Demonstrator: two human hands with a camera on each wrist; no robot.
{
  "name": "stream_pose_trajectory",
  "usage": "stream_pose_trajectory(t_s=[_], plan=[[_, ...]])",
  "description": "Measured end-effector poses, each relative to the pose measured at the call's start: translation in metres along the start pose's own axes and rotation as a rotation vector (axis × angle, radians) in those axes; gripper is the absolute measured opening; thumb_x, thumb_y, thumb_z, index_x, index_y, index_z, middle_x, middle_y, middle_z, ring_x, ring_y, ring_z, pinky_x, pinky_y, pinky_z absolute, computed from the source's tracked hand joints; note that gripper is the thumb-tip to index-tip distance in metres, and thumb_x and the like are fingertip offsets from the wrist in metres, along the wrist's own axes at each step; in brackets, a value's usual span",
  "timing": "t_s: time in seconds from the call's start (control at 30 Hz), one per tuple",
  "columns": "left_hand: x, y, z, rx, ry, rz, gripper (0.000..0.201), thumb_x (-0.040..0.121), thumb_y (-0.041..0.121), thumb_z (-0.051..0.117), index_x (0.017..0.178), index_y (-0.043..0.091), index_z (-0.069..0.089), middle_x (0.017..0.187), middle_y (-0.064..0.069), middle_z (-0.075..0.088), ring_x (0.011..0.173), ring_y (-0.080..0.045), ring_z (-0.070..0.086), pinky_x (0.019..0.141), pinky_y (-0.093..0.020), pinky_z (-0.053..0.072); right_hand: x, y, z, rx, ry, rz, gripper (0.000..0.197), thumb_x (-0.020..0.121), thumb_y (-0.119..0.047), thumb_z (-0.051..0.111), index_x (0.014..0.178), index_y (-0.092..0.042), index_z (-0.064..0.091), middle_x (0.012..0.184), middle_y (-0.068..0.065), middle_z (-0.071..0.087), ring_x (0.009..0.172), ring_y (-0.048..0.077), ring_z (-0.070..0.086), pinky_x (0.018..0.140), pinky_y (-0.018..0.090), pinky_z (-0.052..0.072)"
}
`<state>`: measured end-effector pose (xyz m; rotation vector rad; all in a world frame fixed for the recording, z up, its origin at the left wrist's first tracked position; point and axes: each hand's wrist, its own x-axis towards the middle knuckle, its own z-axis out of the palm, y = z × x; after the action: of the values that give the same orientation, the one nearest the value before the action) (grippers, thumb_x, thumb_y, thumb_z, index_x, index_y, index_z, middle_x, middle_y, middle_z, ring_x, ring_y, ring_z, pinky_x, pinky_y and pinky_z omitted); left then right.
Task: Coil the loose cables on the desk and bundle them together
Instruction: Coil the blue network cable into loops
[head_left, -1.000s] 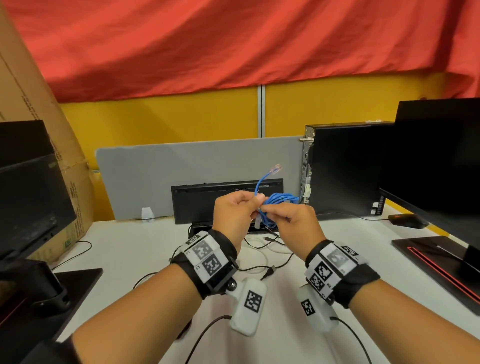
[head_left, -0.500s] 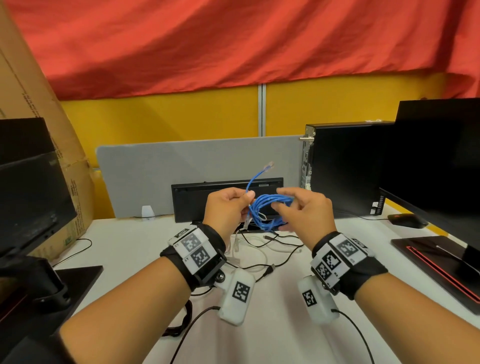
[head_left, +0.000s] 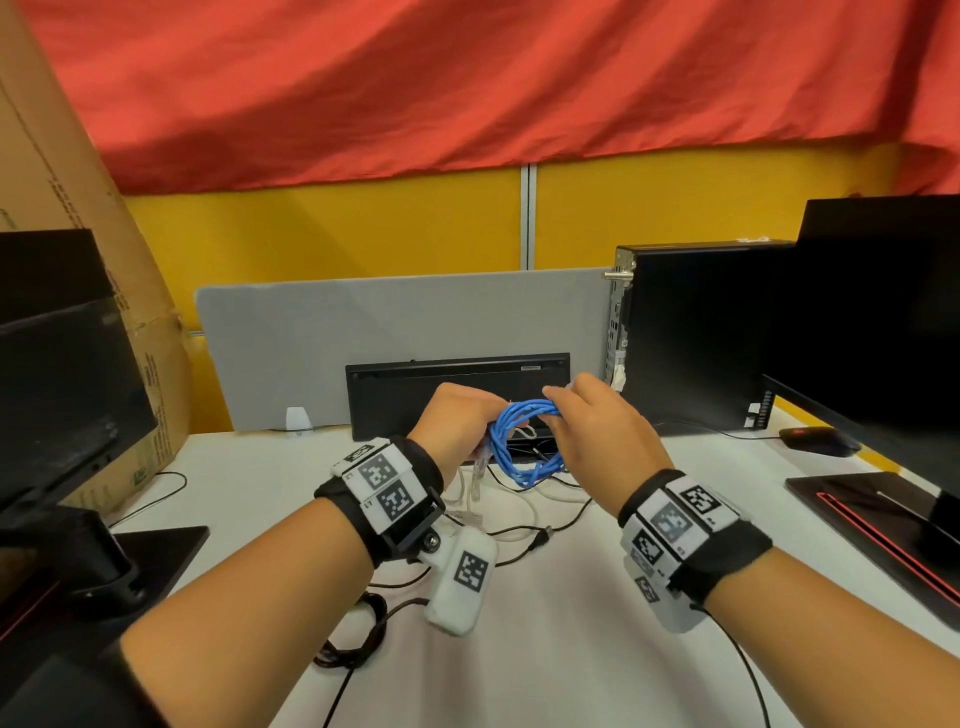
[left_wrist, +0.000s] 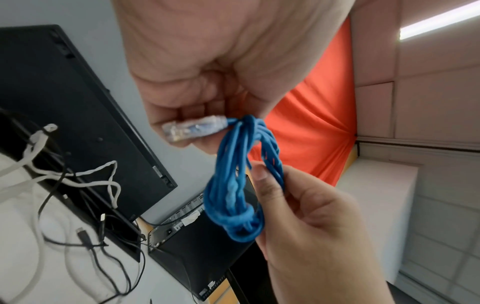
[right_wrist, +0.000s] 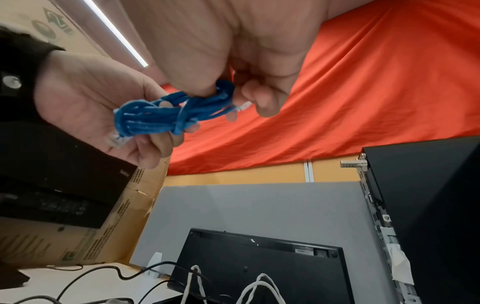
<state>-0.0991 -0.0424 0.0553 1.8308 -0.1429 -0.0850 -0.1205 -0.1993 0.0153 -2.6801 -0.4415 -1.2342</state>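
Observation:
A blue network cable (head_left: 524, 441) is wound into a small coil and held above the desk between both hands. My left hand (head_left: 462, 421) grips the coil's left side, and a clear plug (left_wrist: 192, 128) lies against its fingers. My right hand (head_left: 597, 421) pinches the coil's top right, with the other clear plug (right_wrist: 242, 106) at its fingertips. In the left wrist view the blue coil (left_wrist: 239, 185) hangs as a tight loop with wraps around it. Loose white cables (head_left: 540, 496) and black cables (head_left: 524, 538) lie on the white desk (head_left: 545, 649) under the hands.
A black keyboard (head_left: 457, 389) leans on a grey divider (head_left: 363, 343) behind the hands. A black computer case (head_left: 691, 332) and a monitor (head_left: 872, 322) stand at the right, another monitor (head_left: 62, 384) and a cardboard box (head_left: 67, 218) at the left. A bundled black cable (head_left: 358, 634) lies near my left forearm.
The free plug end that stuck up above the coil has been brought down into it. Both hands have lowered slightly and the coil has been turned and tightened.

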Motion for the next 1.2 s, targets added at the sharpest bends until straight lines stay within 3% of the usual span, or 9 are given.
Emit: stream_pose_trajectory(t_s=[0.13, 0.3, 0.47, 0.57, 0.7, 0.77, 0.9, 1.0, 1.2], plan=[[-0.004, -0.015, -0.001, -0.158, -0.068, 0.032, 0.029, 0.097, 0.015, 0.053, 0.107, -0.009, 0.067, 0.077, -0.017, 0.049, 0.062, -0.019, 0.044, 0.064, -0.029, 0.042, 0.001, -0.002, 0.005, -0.051, -0.027, 0.062, 0.010, 0.086, -0.017, 0.068, 0.081, -0.010, 0.064, 0.074, -0.003, 0.037, 0.064, 0.015, 0.036, 0.049, 0.025, 0.031], [-0.005, -0.022, -0.004, -0.153, -0.208, 0.054, 0.039, 0.100, 0.036, 0.048, 0.109, 0.003, 0.067, 0.078, -0.006, 0.065, 0.075, -0.021, 0.067, 0.076, -0.034, 0.051, -0.001, 0.003, 0.006, -0.058, -0.140, 0.135, 0.015, 0.094, -0.026, 0.055, 0.088, -0.015, 0.063, 0.078, -0.003, 0.040, 0.071, 0.014, 0.042, 0.056, 0.029, 0.045], [-0.005, -0.015, 0.000, 0.134, -0.135, 0.253, 0.027, 0.101, 0.021, 0.046, 0.091, 0.006, 0.065, 0.066, -0.002, 0.049, 0.056, -0.011, 0.046, 0.062, -0.026, 0.044, 0.000, 0.001, 0.008, 0.194, -0.254, 0.229, 0.027, 0.096, -0.031, 0.051, 0.072, -0.020, 0.052, 0.068, -0.006, 0.037, 0.061, 0.011, 0.040, 0.053, 0.020, 0.028], [-0.001, -0.014, 0.004, 0.089, -0.054, 0.203, 0.030, 0.101, 0.018, 0.045, 0.090, -0.002, 0.064, 0.067, -0.009, 0.048, 0.055, -0.012, 0.039, 0.056, -0.023, 0.035, 0.004, -0.003, 0.002, 0.405, -0.391, 0.258, 0.028, 0.095, -0.027, 0.056, 0.070, -0.014, 0.059, 0.070, 0.001, 0.048, 0.059, 0.011, 0.046, 0.053, 0.020, 0.036], [0.001, -0.018, 0.006, 0.100, 0.056, 0.197, 0.032, 0.095, 0.011, 0.044, 0.067, 0.005, 0.059, 0.063, -0.008, 0.050, 0.055, -0.014, 0.041, 0.057, -0.027, 0.036, 0.004, -0.008, -0.005, 0.645, -0.524, 0.276, 0.020, 0.091, -0.021, 0.062, 0.080, -0.004, 0.067, 0.091, 0.015, 0.058, 0.078, 0.028, 0.063, 0.071, 0.039, 0.057], [0.001, -0.018, 0.007, 0.107, 0.062, 0.204, 0.030, 0.094, 0.011, 0.044, 0.067, 0.006, 0.057, 0.060, -0.006, 0.047, 0.055, -0.014, 0.041, 0.057, -0.027, 0.036, 0.002, -0.008, -0.008, 0.791, -0.542, 0.324, 0.015, 0.090, -0.013, 0.063, 0.076, -0.009, 0.068, 0.090, 0.015, 0.062, 0.086, 0.027, 0.067, 0.073, 0.038, 0.059], [-0.002, -0.018, 0.010, 0.162, 0.011, 0.246, 0.036, 0.097, 0.011, 0.042, 0.062, 0.012, 0.051, 0.060, -0.003, 0.048, 0.056, -0.014, 0.042, 0.059, -0.026, 0.038, -0.002, -0.008, -0.011, 1.069, -0.594, 0.445, 0.040, 0.084, 0.006, 0.058, 0.063, -0.024, 0.072, 0.089, 0.010, 0.073, 0.099, 0.028, 0.069, 0.083, 0.040, 0.059], [-0.003, -0.018, 0.009, 0.075, -0.087, 0.184, 0.034, 0.097, 0.014, 0.044, 0.065, 0.012, 0.052, 0.056, -0.003, 0.047, 0.047, -0.012, 0.040, 0.052, -0.024, 0.037, -0.005, -0.006, -0.010, 1.144, -0.592, 0.479, 0.038, 0.079, 0.012, 0.057, 0.065, -0.020, 0.073, 0.078, 0.002, 0.072, 0.084, 0.018, 0.069, 0.082, 0.039, 0.057], [-0.002, -0.022, 0.004, -0.128, -0.232, 0.053, 0.029, 0.098, 0.015, 0.041, 0.070, 0.010, 0.048, 0.057, -0.004, 0.036, 0.047, -0.012, 0.029, 0.048, -0.023, 0.028, -0.008, -0.009, -0.009, 1.047, -0.516, 0.460, 0.028, 0.075, 0.011, 0.064, 0.069, -0.014, 0.073, 0.063, -0.008, 0.065, 0.063, 0.005, 0.060, 0.065, 0.018, 0.052]])
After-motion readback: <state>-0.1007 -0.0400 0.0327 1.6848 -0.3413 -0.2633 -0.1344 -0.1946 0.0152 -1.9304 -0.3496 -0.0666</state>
